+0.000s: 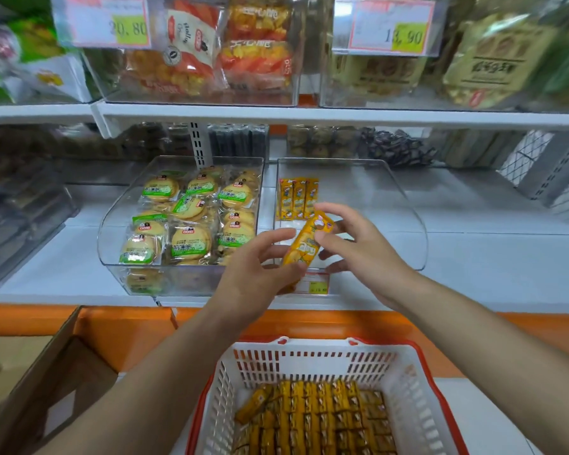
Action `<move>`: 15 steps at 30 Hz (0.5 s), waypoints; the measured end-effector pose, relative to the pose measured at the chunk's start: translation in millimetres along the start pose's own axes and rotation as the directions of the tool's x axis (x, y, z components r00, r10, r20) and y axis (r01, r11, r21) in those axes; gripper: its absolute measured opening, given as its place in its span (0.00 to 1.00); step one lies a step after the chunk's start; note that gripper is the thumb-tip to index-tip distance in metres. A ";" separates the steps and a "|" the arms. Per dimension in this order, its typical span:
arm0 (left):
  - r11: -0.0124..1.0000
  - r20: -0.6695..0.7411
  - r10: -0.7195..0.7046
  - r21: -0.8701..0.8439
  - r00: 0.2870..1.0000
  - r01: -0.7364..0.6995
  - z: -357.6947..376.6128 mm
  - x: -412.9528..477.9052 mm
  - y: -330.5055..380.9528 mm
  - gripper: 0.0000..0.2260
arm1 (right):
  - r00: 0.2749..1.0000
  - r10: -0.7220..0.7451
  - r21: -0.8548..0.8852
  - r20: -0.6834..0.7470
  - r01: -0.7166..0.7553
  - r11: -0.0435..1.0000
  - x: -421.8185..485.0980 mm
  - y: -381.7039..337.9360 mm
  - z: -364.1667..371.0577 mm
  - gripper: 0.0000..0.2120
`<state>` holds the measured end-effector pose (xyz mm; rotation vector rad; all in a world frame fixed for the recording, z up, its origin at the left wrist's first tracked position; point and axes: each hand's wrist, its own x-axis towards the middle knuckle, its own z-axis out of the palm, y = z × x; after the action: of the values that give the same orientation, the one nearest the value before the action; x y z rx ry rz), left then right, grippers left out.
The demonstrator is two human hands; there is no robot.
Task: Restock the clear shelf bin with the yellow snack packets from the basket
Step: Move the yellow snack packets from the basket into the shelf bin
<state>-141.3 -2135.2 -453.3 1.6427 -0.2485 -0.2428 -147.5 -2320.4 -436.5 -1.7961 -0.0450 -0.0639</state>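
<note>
A yellow snack packet (304,243) is held tilted above the front of the clear shelf bin (404,205). My left hand (260,274) pinches its lower end and my right hand (355,244) pinches its upper end. Three yellow packets (297,198) stand side by side at the bin's back left corner. Below, a white basket with a red rim (418,389) holds several rows of yellow packets (316,418).
A second clear bin (112,224) to the left is full of round biscuit packs. A price tag (316,284) sits on the bin's front. An open cardboard box (63,372) stands at the lower left. The upper shelf (276,113) carries more bins overhead.
</note>
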 end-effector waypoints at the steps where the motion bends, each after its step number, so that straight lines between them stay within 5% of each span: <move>1: 1.000 -0.024 -0.011 -0.010 1.000 0.010 1.5 0.3 0.3 0.21 | 1.000 0.004 -0.017 -0.002 -0.004 1.000 -1.4 1.0 -2.1 0.12; 5: 0.994 -0.163 -0.043 -0.108 0.986 0.026 1.5 6.0 1.0 0.16 | 0.995 0.078 -0.092 0.064 -0.071 0.993 -9.1 7.1 -8.1 0.05; 9: 0.980 -0.137 -0.056 -0.199 0.989 0.028 4.6 10.7 2.9 0.14 | 0.998 0.008 -0.168 0.061 0.002 0.986 -15.3 11.6 -5.2 0.04; 15: 0.992 -0.135 -0.002 -0.127 0.991 -0.015 16.5 11.5 4.7 0.16 | 0.987 -0.098 -0.063 0.123 0.107 0.992 -10.8 9.4 -10.1 0.31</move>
<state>-135.4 -2154.7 -450.1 1.5242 -0.1325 -0.1386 -157.9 -2332.2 -444.1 -1.8651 -0.2238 -0.0314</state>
